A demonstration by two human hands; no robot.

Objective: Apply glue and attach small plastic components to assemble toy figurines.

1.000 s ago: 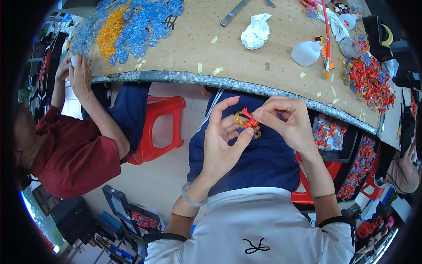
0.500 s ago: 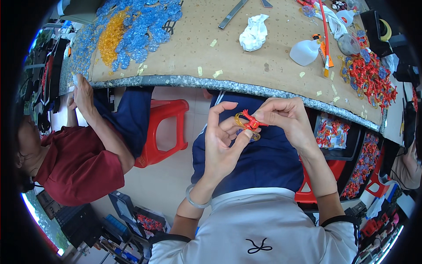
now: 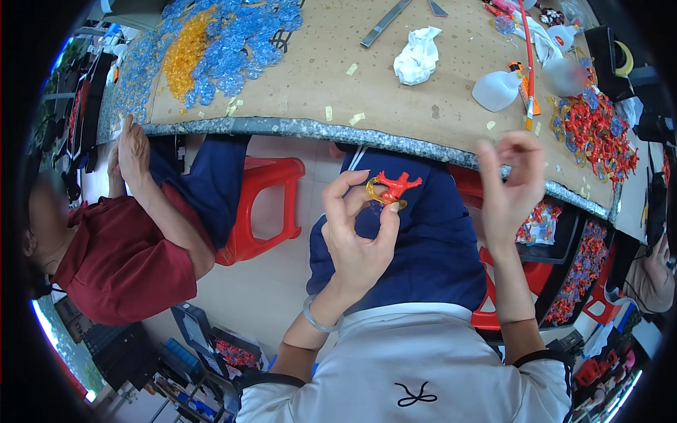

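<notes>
We see a small red plastic figure (image 3: 395,187) joined to a yellow translucent ring (image 3: 376,192). The figure lies roughly level, its limbs spread out to the sides, with the ring at its left end and partly under it. Both are pinched between the thumb and fingers of our left hand (image 3: 357,236), held up over the lap, below the worktop's (image 3: 395,84) near edge.

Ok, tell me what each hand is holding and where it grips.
The left hand pinches a small red toy figure with a yellow ring, gripping the ring's lower edge between thumb and fingertips. The right hand holds nothing.
</notes>
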